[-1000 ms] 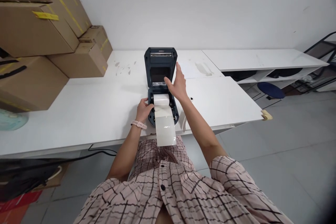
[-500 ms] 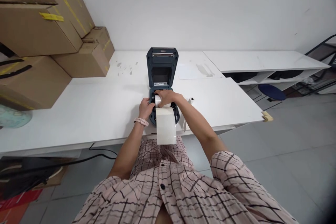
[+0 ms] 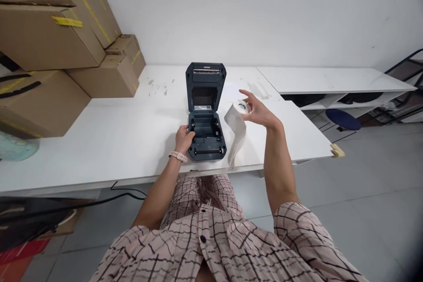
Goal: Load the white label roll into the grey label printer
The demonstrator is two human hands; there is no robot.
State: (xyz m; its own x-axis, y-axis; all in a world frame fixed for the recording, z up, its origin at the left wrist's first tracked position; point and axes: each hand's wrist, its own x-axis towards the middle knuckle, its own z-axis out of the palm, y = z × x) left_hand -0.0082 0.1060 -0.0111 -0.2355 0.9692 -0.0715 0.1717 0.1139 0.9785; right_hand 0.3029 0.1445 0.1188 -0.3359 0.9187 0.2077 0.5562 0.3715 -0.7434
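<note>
No writing could be read. Label roll (image 3: pixel 238 108) was clamped in right hand (image 3: pixel 259 112), raised beside open printer (image 3: pixel 205 114); left hand (image 3: pixel 183 138) was curled against its side.

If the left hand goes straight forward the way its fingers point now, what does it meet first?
The left hand already rests against the left side of the open label printer. Its fingers point right, into the empty roll bay, so it would probably meet the bay's inner wall first; depth is unclear.

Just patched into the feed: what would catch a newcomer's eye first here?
The dark grey label printer with its lid raised, mid-table, its paper bay bare. Just right of it, the right hand holds a white label roll with a strip trailing down. The left hand rests on the printer's left side.
</note>
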